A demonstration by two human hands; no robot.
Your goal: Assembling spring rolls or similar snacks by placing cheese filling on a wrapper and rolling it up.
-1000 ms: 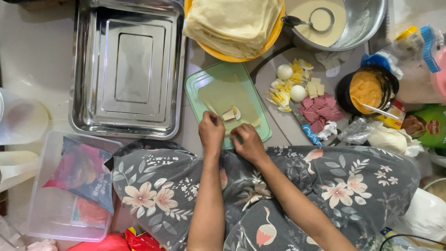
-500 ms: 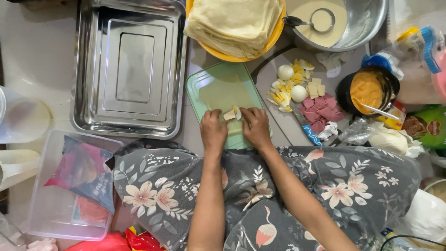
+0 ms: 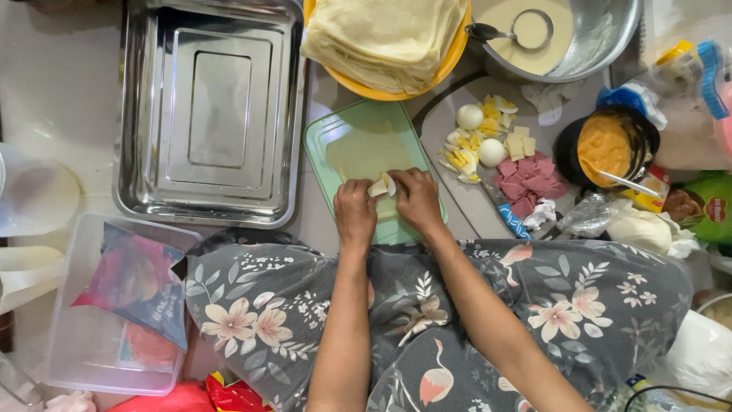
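- My left hand [image 3: 355, 214] and right hand [image 3: 415, 197] are close together, fingertips pinched on a small pale folded wrapper [image 3: 381, 185], so the fold stays shut between them.
- The wrapper sits over the near edge of the green cutting board [image 3: 358, 145], right in front of my lap, which keeps the work within easy reach.
- Fillings lie just right of the board on a grey tray [image 3: 457, 194]: boiled eggs [image 3: 480, 133], yellow cubes and pink meat slices [image 3: 526, 183], all within my right hand's reach.
- A stack of thin wrapper sheets fills the yellow bowl [image 3: 385, 34] above the board.
- The steel baking tray [image 3: 210, 114] on my left is bare inside.
- At the left, a clear plastic box [image 3: 114, 305] holds a blue and pink pouch lying tilted.
- At the far right edge lie a green packet [image 3: 713, 206], a small yellow one and crumpled clear bags; their details are too small to tell.
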